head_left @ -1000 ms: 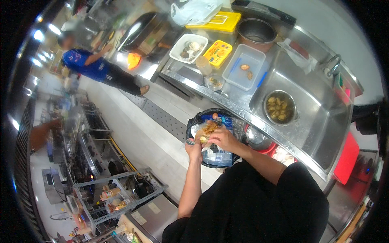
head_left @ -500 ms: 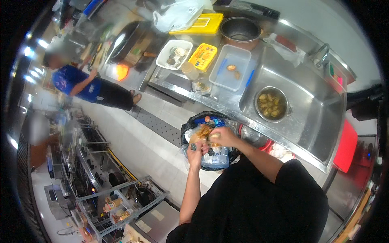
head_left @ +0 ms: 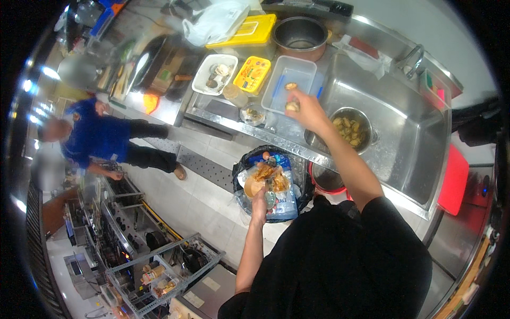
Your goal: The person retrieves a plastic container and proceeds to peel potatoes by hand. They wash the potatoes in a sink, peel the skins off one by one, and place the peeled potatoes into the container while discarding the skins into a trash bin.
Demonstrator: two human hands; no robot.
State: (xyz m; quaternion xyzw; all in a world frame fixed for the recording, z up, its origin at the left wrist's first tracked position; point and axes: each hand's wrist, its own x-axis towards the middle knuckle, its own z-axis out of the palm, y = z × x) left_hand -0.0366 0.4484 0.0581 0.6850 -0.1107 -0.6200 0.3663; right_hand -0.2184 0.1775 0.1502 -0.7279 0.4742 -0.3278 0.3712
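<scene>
Peeled potato piece (head_left: 291, 106) is being gripped in the right hand (head_left: 308, 110), hovering over the clear plastic tub (head_left: 291, 80) beside the sink (head_left: 404, 133). It looks small, firm, probably wet and slippery, best pinched across its middle; its long axis is too small to tell. The left hand (head_left: 260, 201) is clutching something small, unclear, over the bin (head_left: 297, 165).

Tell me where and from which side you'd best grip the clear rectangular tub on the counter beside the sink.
Probably by a long rim of the clear tub, coming from above on its near-left side. It sits upright and open; its wall is thin, so pinching over the rim suits. The right hand, holding a small pale piece, hovers over its near-right corner, and the sink flanks that side.
</scene>
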